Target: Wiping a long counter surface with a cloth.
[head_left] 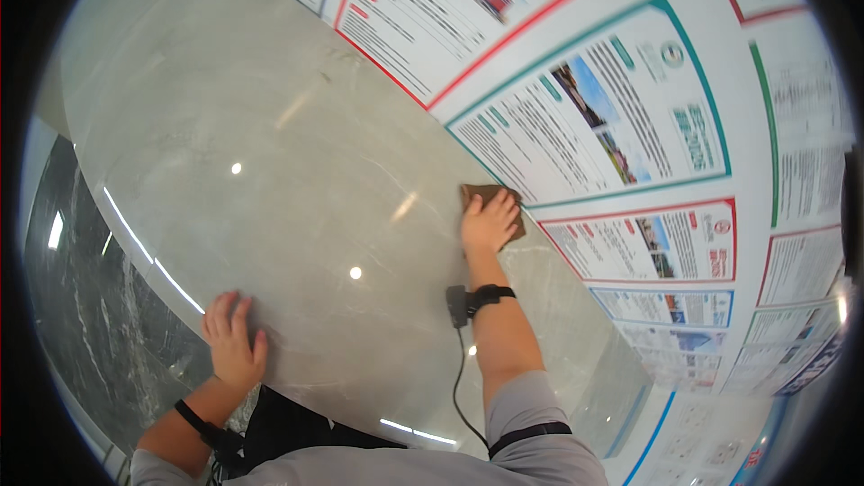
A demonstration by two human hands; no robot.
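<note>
A folded brown cloth [514, 219] lies on the grey marble-patterned countertop [304, 216], right against the wall. My right hand [487, 221] is spread over this cloth and presses it down; the palm hides its middle, while its edges show on several sides. My left hand [233, 337] rests at the near-left rim of the countertop, holding nothing, with the thumb apart from the fingers. Each of my wrists wears a black strap with a small device; a cable [460, 378] runs from the right wrist device [457, 306] along the forearm.
Printed posters [587, 115] with coloured borders, bearing writing and photos, cover the white wall along the countertop's far right side. Beyond the curved left edge lies a dark veined stone surface [101, 304]. Ceiling lights reflect on the glossy top.
</note>
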